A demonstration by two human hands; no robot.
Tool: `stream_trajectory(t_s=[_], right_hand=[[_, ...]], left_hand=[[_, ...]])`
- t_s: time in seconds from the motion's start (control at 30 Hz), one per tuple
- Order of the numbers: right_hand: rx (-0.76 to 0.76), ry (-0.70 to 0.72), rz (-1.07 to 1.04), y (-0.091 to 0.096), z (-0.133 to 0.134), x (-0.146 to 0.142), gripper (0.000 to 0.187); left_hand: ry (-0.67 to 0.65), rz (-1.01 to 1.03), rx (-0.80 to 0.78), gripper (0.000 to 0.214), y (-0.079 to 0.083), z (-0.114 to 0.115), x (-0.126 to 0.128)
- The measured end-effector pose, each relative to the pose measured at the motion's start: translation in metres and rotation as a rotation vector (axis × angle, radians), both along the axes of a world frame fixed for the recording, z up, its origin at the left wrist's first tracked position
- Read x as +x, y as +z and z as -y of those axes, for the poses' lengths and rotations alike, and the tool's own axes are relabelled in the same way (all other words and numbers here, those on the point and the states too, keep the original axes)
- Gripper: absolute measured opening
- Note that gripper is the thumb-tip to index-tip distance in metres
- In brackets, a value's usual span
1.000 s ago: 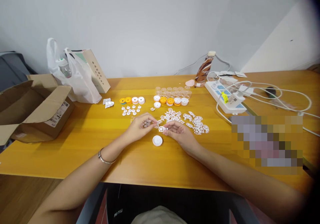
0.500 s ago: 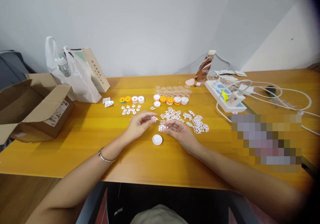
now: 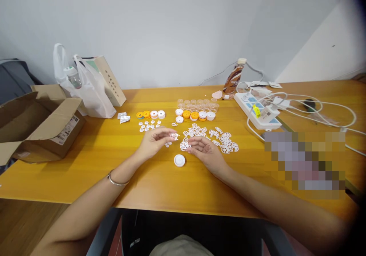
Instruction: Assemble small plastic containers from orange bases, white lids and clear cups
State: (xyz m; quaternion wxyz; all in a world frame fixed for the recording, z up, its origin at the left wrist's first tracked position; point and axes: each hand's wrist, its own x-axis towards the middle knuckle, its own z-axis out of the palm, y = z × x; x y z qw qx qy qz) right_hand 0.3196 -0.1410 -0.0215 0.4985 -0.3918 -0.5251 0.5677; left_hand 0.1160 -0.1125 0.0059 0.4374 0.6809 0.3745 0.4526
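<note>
Between the thumb and fingers of my left hand is a small white perforated plastic piece, held above the table. My right hand pinches another white perforated piece by its edge. Just below the hands a round white lidlike dish lies on the table. Beyond my right hand spreads a pile of similar white cut-out pieces. Small white knobbed discs lie in rows past my left hand, and a few more show partly hidden under its fingers.
White and orange round cases stand in rows behind the pieces, with clear round lids behind them. A power strip with tangled white cables and a bottle stand right. An open cardboard box and a plastic bag are left.
My left hand has drawn slightly left and turned its white piece so more of its face shows. My right hand has stayed nearly still with its piece.
</note>
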Motion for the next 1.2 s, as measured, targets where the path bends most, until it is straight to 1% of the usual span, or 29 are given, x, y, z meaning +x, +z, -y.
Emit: stream_trajectory(t_s=[0.1,0.17,0.33,0.47,0.6,0.83,0.97,1.1,1.2], right_hand=[[0.015,-0.003,-0.008,0.001,0.002,-0.001,0.024],[0.034,-0.004,-0.007,0.001,0.003,-0.001,0.023],[0.064,0.016,-0.013,0.004,0.006,-0.002,0.024],[0.065,0.016,-0.019,0.005,0.007,-0.002,0.024],[0.086,-0.003,0.002,0.005,0.008,-0.002,0.024],[0.121,-0.024,0.042,0.003,0.009,-0.003,0.022],[0.116,-0.023,0.057,0.002,0.009,-0.004,0.024],[0.117,-0.019,0.048,0.0,0.008,-0.004,0.023],[0.121,-0.005,0.041,-0.001,0.007,-0.004,0.021]], left_hand=[[-0.064,-0.076,0.144,0.018,-0.002,0.004,0.006],[-0.078,-0.111,0.203,0.017,-0.003,0.007,0.01],[-0.095,-0.165,0.279,0.019,-0.006,0.011,0.016],[-0.095,-0.174,0.304,0.018,-0.007,0.01,0.017],[-0.104,-0.167,0.29,0.017,-0.007,0.011,0.017],[-0.1,-0.18,0.131,0.023,-0.005,0.017,0.018],[-0.087,-0.185,0.137,0.021,-0.004,0.019,0.019],[-0.106,-0.201,0.156,0.021,-0.002,0.019,0.021],[-0.099,-0.173,0.123,0.024,-0.003,0.019,0.022]])
